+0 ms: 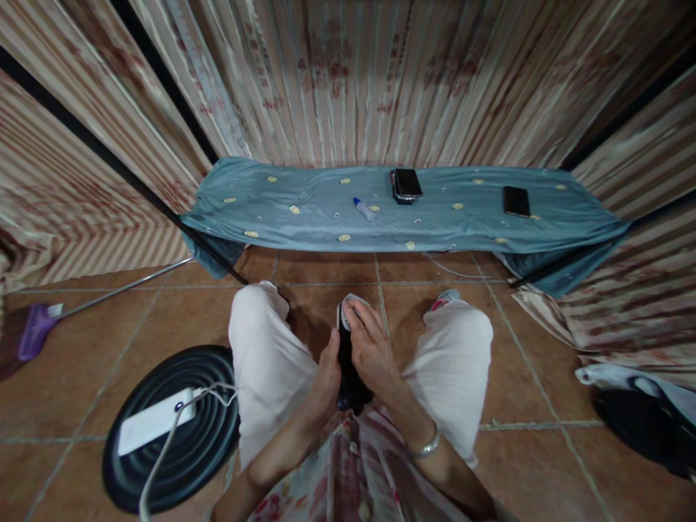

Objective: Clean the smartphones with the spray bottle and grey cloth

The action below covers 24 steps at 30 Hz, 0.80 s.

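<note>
Between my knees, my left hand (328, 371) grips a black smartphone (351, 380) along its left edge, thumb up its side. My right hand (373, 349) lies over the upper part of the phone, its fingers pressing a small whitish cloth (354, 298) against the screen. Most of the cloth is hidden under the fingers. Ahead, on a low bench with a blue-green cover (304, 217), lie a small clear bottle with a blue cap (365, 209), a stack of dark phones (407, 185) and a single dark phone (516, 201).
On the floor at left, a white power strip (155, 422) with cables rests on a round black ridged stool (217, 359). A purple broom (37, 332) lies beyond it. Black poles and striped curtains (337, 80) surround the bench. A black bag-like item (641, 428) is at right.
</note>
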Motion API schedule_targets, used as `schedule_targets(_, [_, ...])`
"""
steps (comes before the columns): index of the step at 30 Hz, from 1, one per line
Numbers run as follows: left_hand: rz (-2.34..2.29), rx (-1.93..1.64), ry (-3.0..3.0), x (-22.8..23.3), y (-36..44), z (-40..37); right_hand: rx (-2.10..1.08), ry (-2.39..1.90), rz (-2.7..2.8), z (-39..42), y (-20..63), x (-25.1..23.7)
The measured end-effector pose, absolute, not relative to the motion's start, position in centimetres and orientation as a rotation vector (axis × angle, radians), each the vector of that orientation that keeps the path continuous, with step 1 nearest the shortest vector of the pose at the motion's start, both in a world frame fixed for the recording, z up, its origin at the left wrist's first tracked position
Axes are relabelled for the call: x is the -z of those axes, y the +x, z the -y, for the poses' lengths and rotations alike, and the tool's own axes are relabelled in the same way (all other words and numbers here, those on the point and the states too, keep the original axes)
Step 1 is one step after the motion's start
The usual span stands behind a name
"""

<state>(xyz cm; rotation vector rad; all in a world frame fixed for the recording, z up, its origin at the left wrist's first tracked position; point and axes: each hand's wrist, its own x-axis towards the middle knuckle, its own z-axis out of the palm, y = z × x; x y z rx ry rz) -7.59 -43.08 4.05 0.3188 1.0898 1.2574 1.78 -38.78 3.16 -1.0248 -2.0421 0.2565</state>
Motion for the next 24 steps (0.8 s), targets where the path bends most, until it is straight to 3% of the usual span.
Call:
schedule_targets(13, [-1.05, -1.284, 0.342, -4.8, -7.9, 43.1, -0.296, -1.16, 2.029, 38.2, 3.4, -1.5])
schedule_targets(24, [-1.055, -1.266, 0.276, -5.6, -8.0, 43.1, -0.728, -1.173, 1.738, 37.9, 3.7, -2.9])
